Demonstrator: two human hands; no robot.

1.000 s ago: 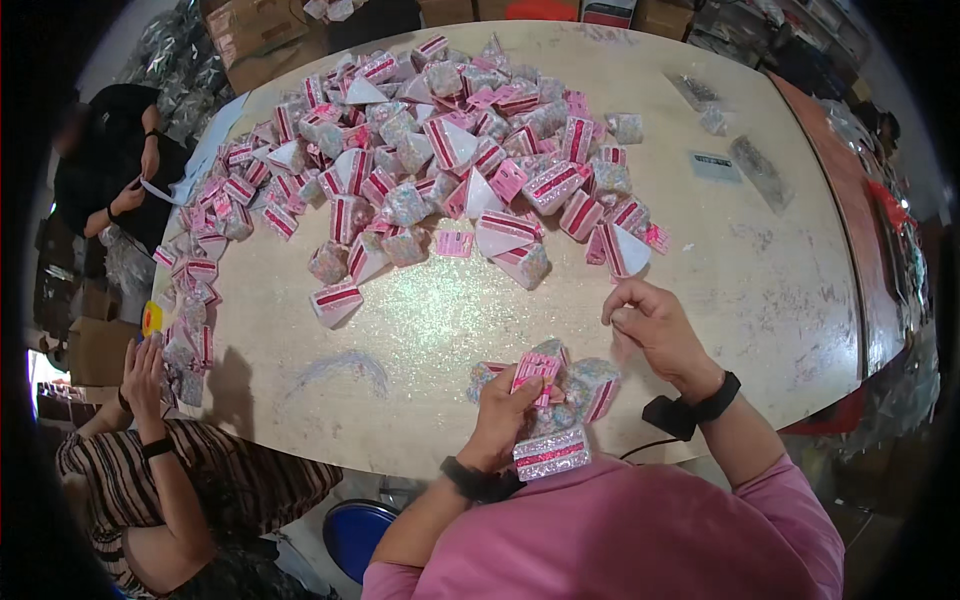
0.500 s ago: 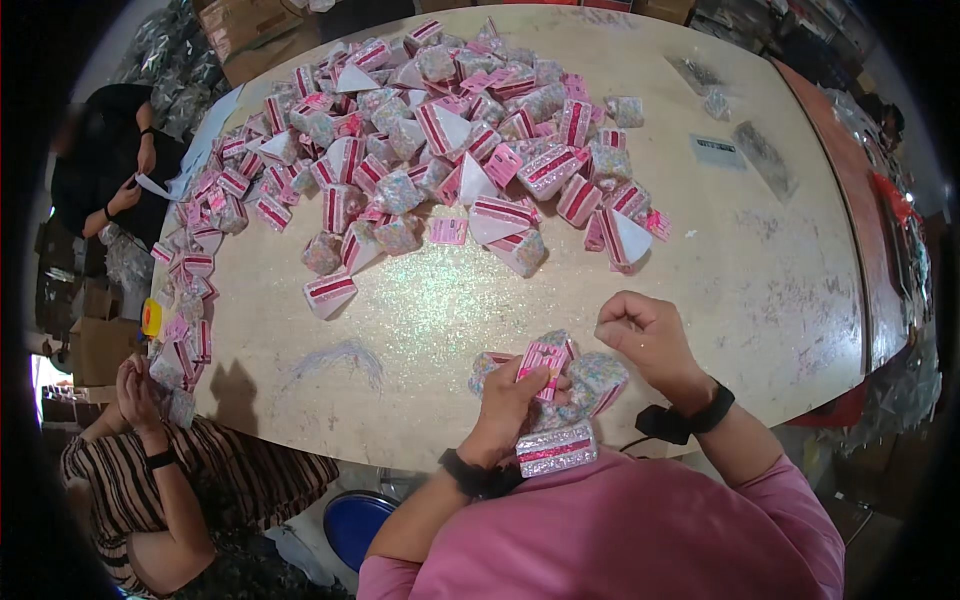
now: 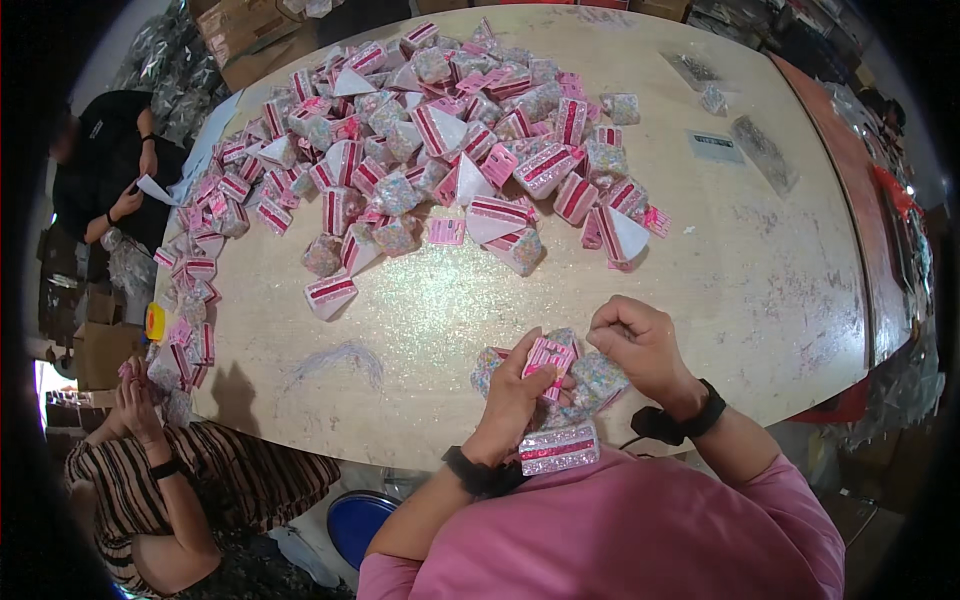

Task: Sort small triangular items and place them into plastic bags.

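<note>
Pink, flat: pinches patterned card (image 3: 549, 362) in left hand (image 3: 511, 400) near glittery block (image 3: 560, 451), long axis slanting away; presses right hand (image 3: 640, 350) together, contents unclear.

On my feed I see, at lower centre, a pink-and-white card (image 3: 553, 354), a silver glittery block (image 3: 560, 450) with a magenta band and a plain pink shirt (image 3: 635, 530); at lower left, black-and-tan striped clothing (image 3: 225, 448) and a blue seat (image 3: 362, 520).

L hand (image 3: 508, 396) gripping, R hand (image 3: 643, 347) pinched
</note>
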